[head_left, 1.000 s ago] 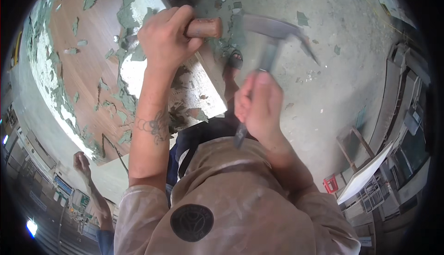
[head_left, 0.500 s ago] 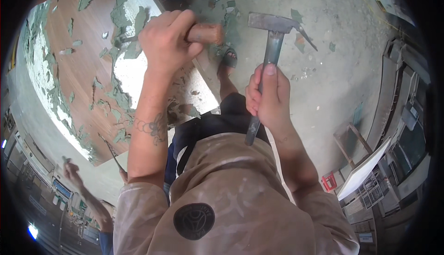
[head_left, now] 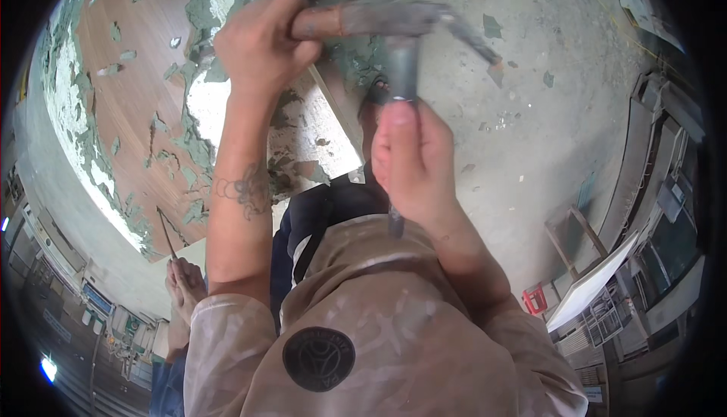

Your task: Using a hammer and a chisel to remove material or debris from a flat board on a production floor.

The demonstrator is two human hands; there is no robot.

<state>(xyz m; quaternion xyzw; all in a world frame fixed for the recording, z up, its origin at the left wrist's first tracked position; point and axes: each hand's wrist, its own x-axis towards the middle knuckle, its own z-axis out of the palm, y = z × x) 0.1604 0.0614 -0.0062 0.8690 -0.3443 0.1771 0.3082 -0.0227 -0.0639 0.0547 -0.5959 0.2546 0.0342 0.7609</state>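
Observation:
My left hand (head_left: 261,42) is wrapped round the wooden handle of a chisel (head_left: 316,23), over the edge of a wood-grain board (head_left: 144,61). The handle's butt points right; my fist hides most of the blade. In my right hand (head_left: 416,156) is a hammer (head_left: 404,69), its shaft upright in my fist and my thumb along it. The hammer's blurred head meets the butt of the chisel handle, and a pointed claw slopes away to the right. Grey-green flakes (head_left: 201,16) cling to the board beside my left hand, round a bare white patch (head_left: 208,110).
Another person's hand (head_left: 184,281) holds a thin tool (head_left: 166,235) at the board's near left. Loose flakes (head_left: 492,26) lie on the concrete floor (head_left: 545,160). A red crate (head_left: 535,298) and a leaning white panel (head_left: 594,284) stand at the right.
The hammer has swung left, and its head now meets the chisel handle. My left hand with the chisel has shifted slightly up and left. The other person's hand has come down to the thin tool.

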